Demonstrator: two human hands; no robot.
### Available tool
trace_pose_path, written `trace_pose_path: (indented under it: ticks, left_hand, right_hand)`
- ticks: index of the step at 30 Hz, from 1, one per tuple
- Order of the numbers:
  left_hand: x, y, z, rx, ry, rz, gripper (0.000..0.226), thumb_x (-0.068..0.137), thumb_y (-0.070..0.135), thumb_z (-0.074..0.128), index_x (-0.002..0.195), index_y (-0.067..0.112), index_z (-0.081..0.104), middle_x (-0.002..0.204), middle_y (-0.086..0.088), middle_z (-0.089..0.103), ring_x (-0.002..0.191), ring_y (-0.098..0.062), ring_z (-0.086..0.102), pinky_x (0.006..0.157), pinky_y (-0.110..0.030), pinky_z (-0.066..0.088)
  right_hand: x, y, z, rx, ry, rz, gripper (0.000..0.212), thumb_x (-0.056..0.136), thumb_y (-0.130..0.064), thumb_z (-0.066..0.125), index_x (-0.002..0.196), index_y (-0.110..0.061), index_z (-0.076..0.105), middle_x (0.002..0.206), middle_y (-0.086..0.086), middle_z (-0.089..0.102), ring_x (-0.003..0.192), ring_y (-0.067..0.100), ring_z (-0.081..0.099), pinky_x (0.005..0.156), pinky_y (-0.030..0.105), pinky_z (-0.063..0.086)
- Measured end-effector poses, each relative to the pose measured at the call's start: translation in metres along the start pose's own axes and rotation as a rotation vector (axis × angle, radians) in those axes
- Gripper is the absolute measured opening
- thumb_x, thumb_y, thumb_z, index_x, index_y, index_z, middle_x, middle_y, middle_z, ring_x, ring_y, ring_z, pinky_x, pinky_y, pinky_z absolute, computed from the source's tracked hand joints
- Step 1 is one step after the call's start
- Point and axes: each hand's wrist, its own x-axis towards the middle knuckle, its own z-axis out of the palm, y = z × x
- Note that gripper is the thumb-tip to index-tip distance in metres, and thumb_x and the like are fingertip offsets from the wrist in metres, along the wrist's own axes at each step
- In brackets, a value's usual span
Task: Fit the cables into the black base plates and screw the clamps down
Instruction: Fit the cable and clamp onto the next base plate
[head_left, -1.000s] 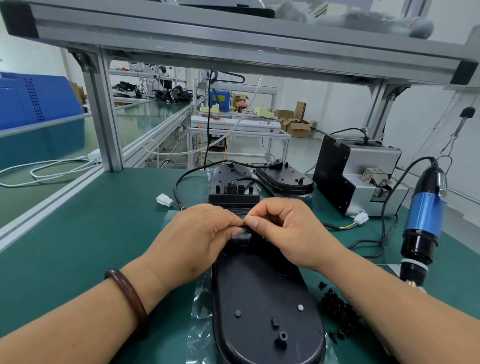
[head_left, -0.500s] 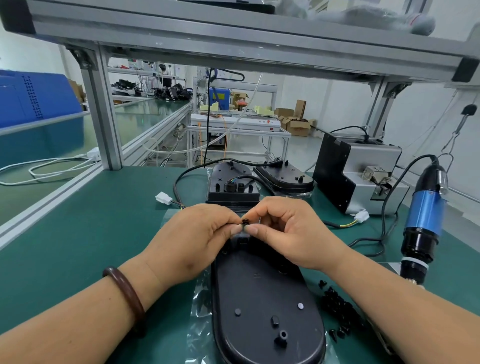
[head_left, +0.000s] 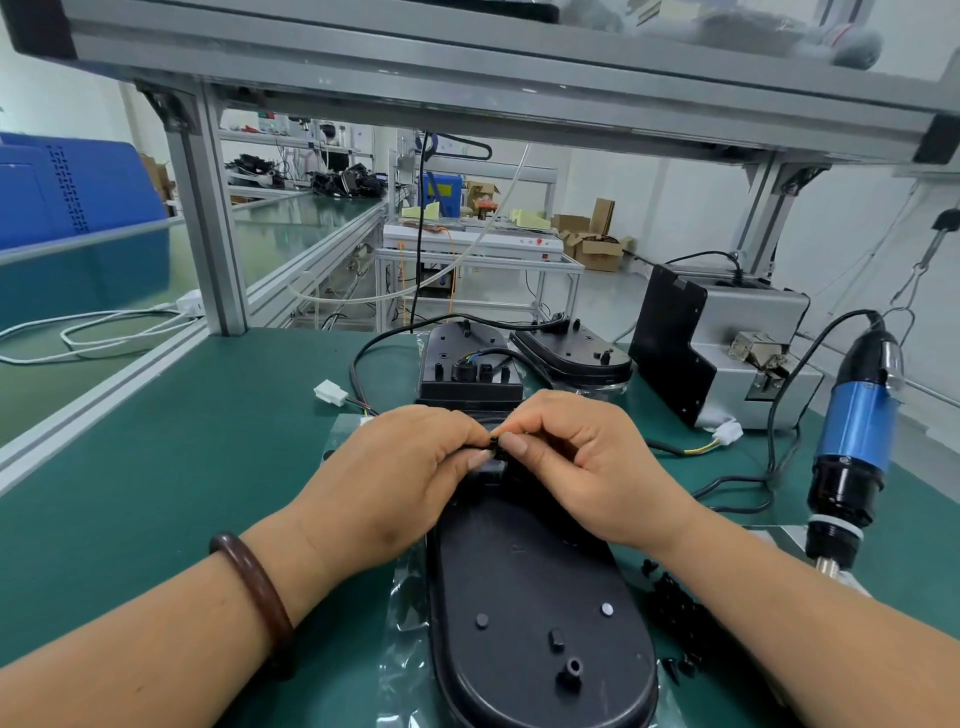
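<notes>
— Hands?
— A small black part (head_left: 492, 446) is pinched between the left hand (head_left: 395, 478) and the right hand (head_left: 587, 467), fingers curled.
— Location?
— It is held just above the far end of 1 black base plate (head_left: 535, 613), laid on the green bench (head_left: 156, 493).

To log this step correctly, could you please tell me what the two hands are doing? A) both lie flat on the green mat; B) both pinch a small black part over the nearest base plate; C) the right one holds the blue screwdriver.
B: the left hand and right hand pinch a small black part between them; the blue screwdriver is untouched.
</notes>
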Motion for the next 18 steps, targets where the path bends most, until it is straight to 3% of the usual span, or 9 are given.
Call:
trace_pose_path:
  ticks: [7, 13, 18]
  left_hand:
    - [-0.0016, -0.0038, 0.0039, -0.141, 0.02, -0.107, 0.016, 0.085, 0.035, 0.05, 0.076, 0.03, 0.062, 0.06, 0.02, 0.052, 0.064, 0.004, 0.05, 0.057, -0.009, 0.034]
    - [-0.0019, -0.0021, 0.0034, -0.119, -0.011, -0.142, 0.024, 0.091, 0.035, 0.053, 0.07, 0.044, 0.047, 0.065, 0.019, 0.056, 0.065, -0.003, 0.051, 0.06, -0.028, 0.044]
    - [-0.0017, 0.003, 0.0009, 0.008, 0.016, -0.099, 0.017, 0.086, 0.043, 0.044, 0.079, 0.032, 0.056, 0.068, 0.013, 0.057, 0.07, -0.008, 0.051, 0.062, -0.032, 0.044]
  right_hand:
    - [-0.0005, -0.001, -0.0006, 0.004, 0.0, -0.002, 0.008, 0.086, -0.004, 0.065, 0.088, -0.004, 0.073, 0.08, 0.003, 0.068, 0.074, 0.017, 0.062, 0.068, 0.034, 0.051]
    - [-0.0026, -0.0012, -0.0006, 0.13, -0.007, 0.096, 0.006, 0.086, -0.006, 0.066, 0.089, -0.004, 0.072, 0.078, 0.01, 0.066, 0.067, 0.031, 0.059, 0.061, 0.046, 0.048]
    - [-0.0028, -0.0005, 0.0016, 0.183, -0.002, 0.127, 0.006, 0.086, -0.01, 0.067, 0.089, -0.007, 0.072, 0.078, 0.014, 0.067, 0.069, 0.038, 0.058, 0.063, 0.05, 0.048]
